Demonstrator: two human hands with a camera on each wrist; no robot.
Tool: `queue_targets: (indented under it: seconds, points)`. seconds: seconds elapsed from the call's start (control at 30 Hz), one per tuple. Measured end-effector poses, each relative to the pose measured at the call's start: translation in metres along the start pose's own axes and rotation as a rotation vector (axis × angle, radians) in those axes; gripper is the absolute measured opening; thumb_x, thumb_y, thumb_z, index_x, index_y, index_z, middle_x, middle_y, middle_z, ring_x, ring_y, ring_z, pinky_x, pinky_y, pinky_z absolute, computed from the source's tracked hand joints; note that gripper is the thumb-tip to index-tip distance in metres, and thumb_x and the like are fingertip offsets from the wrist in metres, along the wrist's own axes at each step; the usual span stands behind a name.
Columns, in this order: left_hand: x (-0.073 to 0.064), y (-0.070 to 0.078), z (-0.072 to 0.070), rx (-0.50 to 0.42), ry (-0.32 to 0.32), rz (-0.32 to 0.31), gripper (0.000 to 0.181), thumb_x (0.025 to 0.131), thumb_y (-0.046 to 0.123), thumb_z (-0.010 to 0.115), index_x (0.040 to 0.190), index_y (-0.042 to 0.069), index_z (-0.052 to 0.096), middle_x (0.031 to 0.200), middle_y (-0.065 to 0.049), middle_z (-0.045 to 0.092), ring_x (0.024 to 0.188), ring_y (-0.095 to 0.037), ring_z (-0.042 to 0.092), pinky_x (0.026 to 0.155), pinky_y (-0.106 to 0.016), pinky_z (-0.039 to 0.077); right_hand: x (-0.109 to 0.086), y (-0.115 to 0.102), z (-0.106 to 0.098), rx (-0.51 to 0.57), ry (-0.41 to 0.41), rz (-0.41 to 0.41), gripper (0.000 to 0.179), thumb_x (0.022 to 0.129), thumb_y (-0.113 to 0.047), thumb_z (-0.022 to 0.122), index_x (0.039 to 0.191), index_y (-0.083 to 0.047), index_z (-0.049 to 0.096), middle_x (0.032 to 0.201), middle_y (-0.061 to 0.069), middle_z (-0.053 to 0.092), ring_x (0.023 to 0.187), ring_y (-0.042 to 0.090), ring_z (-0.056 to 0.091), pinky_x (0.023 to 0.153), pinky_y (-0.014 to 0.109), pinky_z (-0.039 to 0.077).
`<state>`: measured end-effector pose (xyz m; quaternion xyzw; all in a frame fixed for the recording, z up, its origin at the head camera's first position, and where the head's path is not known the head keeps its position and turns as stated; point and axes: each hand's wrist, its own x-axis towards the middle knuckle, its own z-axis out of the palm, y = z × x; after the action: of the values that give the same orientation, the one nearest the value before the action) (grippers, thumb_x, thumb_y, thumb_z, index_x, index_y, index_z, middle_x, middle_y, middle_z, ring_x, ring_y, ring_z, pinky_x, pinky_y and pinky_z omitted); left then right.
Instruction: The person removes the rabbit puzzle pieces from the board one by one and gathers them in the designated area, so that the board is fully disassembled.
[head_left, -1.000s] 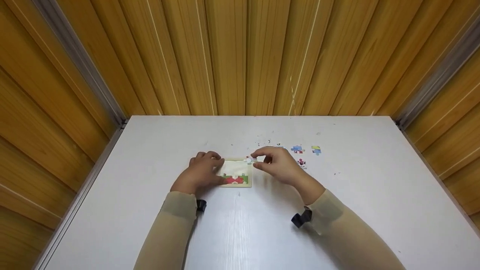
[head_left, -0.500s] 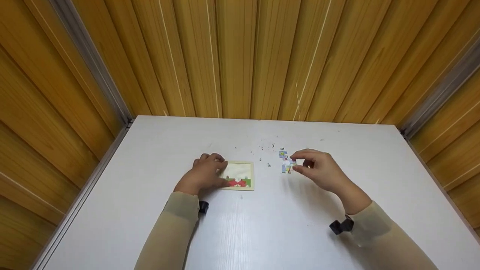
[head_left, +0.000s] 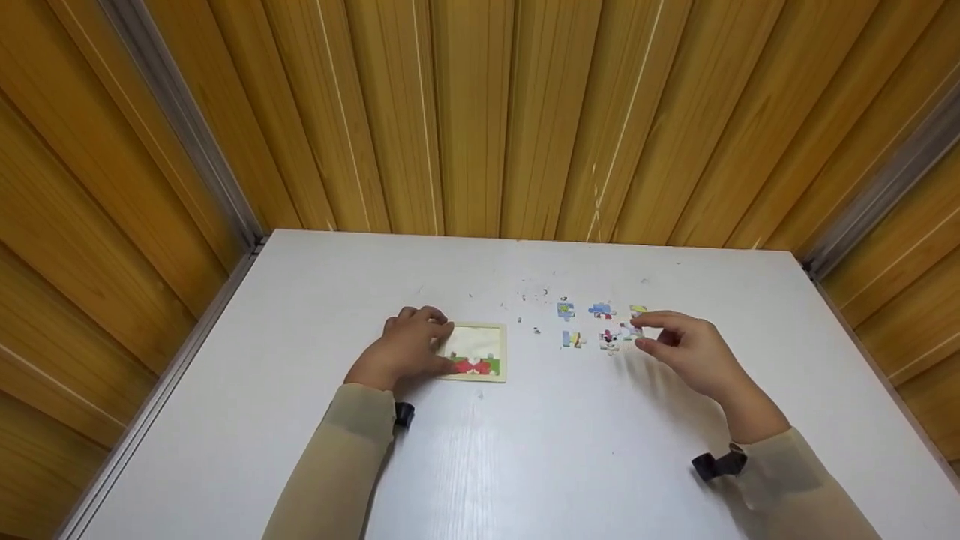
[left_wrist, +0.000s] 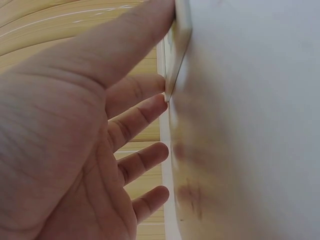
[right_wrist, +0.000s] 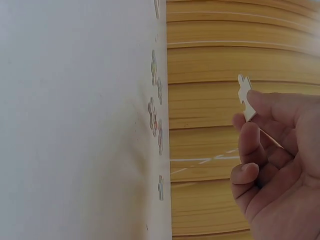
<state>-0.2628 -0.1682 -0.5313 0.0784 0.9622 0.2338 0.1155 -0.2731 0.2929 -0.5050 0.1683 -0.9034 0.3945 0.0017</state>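
Observation:
A small light wooden puzzle frame (head_left: 503, 352) lies on the table, with red and green puzzle pieces (head_left: 480, 366) along its near side. My left hand (head_left: 401, 345) rests at its left side, thumb on the near left part and index finger by the far left corner. In the left wrist view the left fingers (left_wrist: 142, 162) are fairly straight. My right hand (head_left: 694, 356) pinches a jigsaw piece (head_left: 628, 331) between thumb and forefinger. The right wrist view shows the piece's pale side (right_wrist: 245, 97), held up off the table.
Loose jigsaw pieces lie right of the frame: a blue one with green (head_left: 565, 309), a blue one with red (head_left: 602, 310), a yellow one (head_left: 637, 308), a blue and yellow one (head_left: 572, 339) and a red and black one (head_left: 607, 340). Small dark specks mark the white table (head_left: 480, 465).
My right hand has moved right with the jigsaw piece, from over the frame to above the loose pieces. My left hand has stayed at the frame. The head view has shifted slightly.

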Motion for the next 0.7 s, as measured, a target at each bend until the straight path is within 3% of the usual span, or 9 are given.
queue_targets:
  seconds: [0.23,0.47,0.7]
  points:
    - [0.0,-0.002,-0.004,0.014,-0.009,0.033,0.079,0.092,0.043,0.096,0.162,0.021,0.065,0.168,-0.006,0.055,0.16,-0.038,0.038,0.134,-0.063,0.033,-0.003,0.018,-0.006,0.066,0.002,0.075,0.034,0.104,-0.013,0.083,0.137,-0.008,0.081,0.082,0.002,0.066,0.069,0.008,0.052,0.058,0.022,0.043]
    - [0.002,-0.004,0.001,0.029,0.009,0.041,0.08,0.092,0.041,0.096,0.162,0.018,0.064,0.168,-0.005,0.057,0.16,-0.038,0.04,0.134,-0.064,0.034,0.001,0.037,-0.008,0.037,-0.02,0.156,0.038,0.104,-0.02,0.083,0.14,-0.009,0.079,0.088,0.003,0.066,0.075,0.011,0.055,0.061,0.023,0.046]
    - [0.002,-0.002,0.002,0.02,0.009,0.022,0.079,0.091,0.04,0.096,0.161,0.02,0.065,0.168,-0.005,0.056,0.16,-0.038,0.04,0.133,-0.064,0.035,0.001,0.047,-0.007,0.036,-0.075,0.231,0.041,0.106,-0.025,0.081,0.144,-0.011,0.078,0.081,0.004,0.065,0.07,0.015,0.058,0.059,0.026,0.048]
